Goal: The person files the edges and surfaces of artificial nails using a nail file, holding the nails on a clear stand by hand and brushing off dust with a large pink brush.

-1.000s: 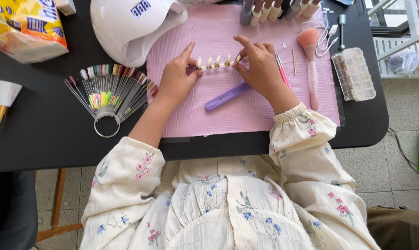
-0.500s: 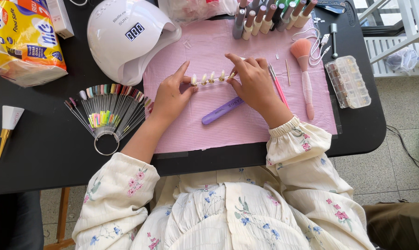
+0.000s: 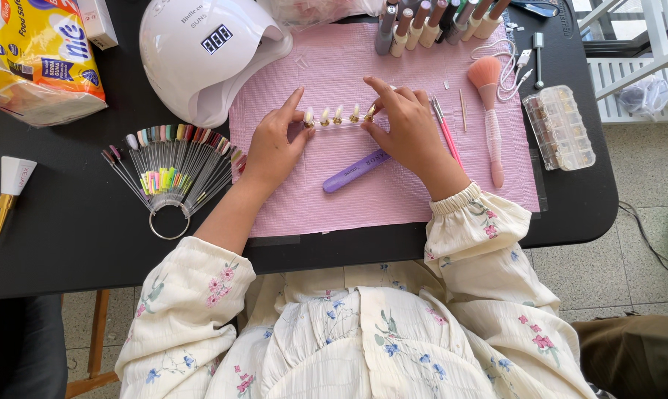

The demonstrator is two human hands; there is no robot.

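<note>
- The right hand (image 3: pixel 408 133) pinches the right end of a clear strip of nail tips (image 3: pixel 338 118) between thumb and forefinger, the forefinger stretched over the last tip and the other fingers curled loosely behind.
- The left hand (image 3: pixel 275 144) steadies the strip's left end: forefinger straight and raised, thumb against the end tip, palm down on the mat.
- The strip lies level between the two hands on the pink mat (image 3: pixel 393 199), carrying five small pale tips in a row.
- Both wrists rest on the mat, forearms angling in from the body in flowered cream sleeves, the left one pushed up to the elbow.
- Just below the grip lies a purple nail file (image 3: pixel 356 171), slanted, near the right thumb.
- Right of the right hand lie a thin pink tool (image 3: pixel 446 133) and a pink dusting brush (image 3: pixel 489 111); further right sits a clear compartment box (image 3: pixel 559 127).
- Above the grip stands a row of polish bottles (image 3: pixel 430 22).
- Up and left of the left hand sits a white nail lamp (image 3: pixel 208 55); left of that hand a fanned colour swatch ring (image 3: pixel 168 177) lies on the black table (image 3: pixel 60 251).
</note>
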